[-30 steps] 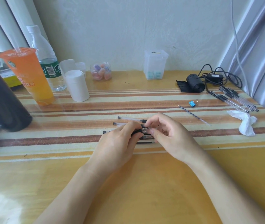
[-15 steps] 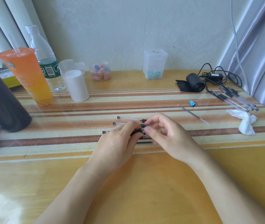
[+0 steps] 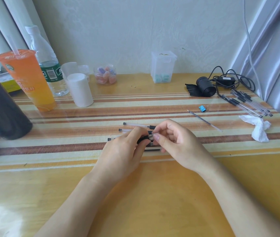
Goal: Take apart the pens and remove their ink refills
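Note:
My left hand [image 3: 124, 151] and my right hand [image 3: 178, 142] meet over the striped mat, both closed on one clear pen with a black grip [image 3: 147, 138]. The left fingers pinch the black grip, the right fingertips hold its clear tip end. Behind the hands lie more clear pens [image 3: 136, 125] side by side, partly hidden. A loose ink refill [image 3: 204, 120] lies apart on the mat to the right. A bundle of several pens [image 3: 248, 105] rests at the far right edge.
An orange drink cup [image 3: 28, 81], water bottle [image 3: 48, 64], white cup [image 3: 80, 90] and dark flask [image 3: 1, 106] stand at the left. A candy jar [image 3: 105, 75], clear box [image 3: 163, 66], black roll with cable [image 3: 205, 87], blue clip [image 3: 202, 108] and crumpled tissue [image 3: 258, 127] sit behind and right.
My hands stay in place on the pen; the right fingers have shifted slightly on its tip end. Nothing else has moved.

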